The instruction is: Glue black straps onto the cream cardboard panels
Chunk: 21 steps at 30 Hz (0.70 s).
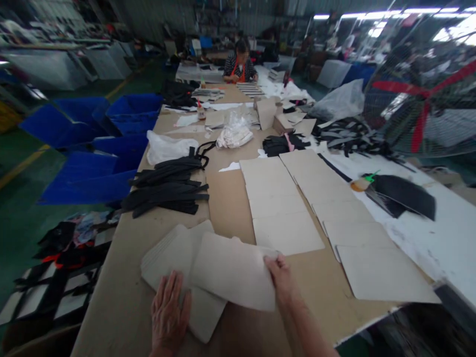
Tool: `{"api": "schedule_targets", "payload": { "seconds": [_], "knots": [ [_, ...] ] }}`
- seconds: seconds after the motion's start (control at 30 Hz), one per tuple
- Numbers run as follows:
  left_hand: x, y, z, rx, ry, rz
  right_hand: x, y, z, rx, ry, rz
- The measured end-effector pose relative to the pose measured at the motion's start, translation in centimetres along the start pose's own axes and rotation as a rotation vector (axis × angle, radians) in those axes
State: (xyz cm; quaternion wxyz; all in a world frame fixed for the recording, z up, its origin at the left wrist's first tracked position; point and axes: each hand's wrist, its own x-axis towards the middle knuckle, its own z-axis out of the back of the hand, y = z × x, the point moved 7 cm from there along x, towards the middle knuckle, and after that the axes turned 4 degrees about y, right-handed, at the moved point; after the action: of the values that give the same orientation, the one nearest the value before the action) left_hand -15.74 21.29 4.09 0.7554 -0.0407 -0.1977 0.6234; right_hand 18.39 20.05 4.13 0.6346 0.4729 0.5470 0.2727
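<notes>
My left hand (169,312) lies flat, fingers spread, on a stack of pale grey sheets (174,258) at the near end of a long brown table (119,297). My right hand (280,275) pinches the right edge of the top sheet (234,270), which is lifted slightly off the stack. Two rows of similar sheets (282,208) lie overlapped on the table just beyond my right hand.
A pile of black strips (167,188) lies left of centre, with plastic bags (234,134) behind. Blue bins (96,148) stand on the floor at left. A fan with red blades (424,99) is at right. A person (240,64) sits at the far end.
</notes>
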Motion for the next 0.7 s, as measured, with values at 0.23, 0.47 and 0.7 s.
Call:
{"api": "schedule_targets", "payload": {
  "seconds": [0.23, 0.47, 0.7],
  "knots": [
    [0.5, -0.4, 0.1, 0.0, -0.026, -0.013, 4.4, 4.1, 18.2, -0.38, -0.101, -0.002],
    [0.5, -0.1, -0.2, -0.002, -0.033, -0.021, 7.3, 4.2, 22.2, -0.751, -0.2, 0.042],
    [0.5, 0.1, -0.5, 0.024, -0.01, -0.017, 8.5, 3.7, 22.8, -1.019, -0.274, 0.041]
  ]
}}
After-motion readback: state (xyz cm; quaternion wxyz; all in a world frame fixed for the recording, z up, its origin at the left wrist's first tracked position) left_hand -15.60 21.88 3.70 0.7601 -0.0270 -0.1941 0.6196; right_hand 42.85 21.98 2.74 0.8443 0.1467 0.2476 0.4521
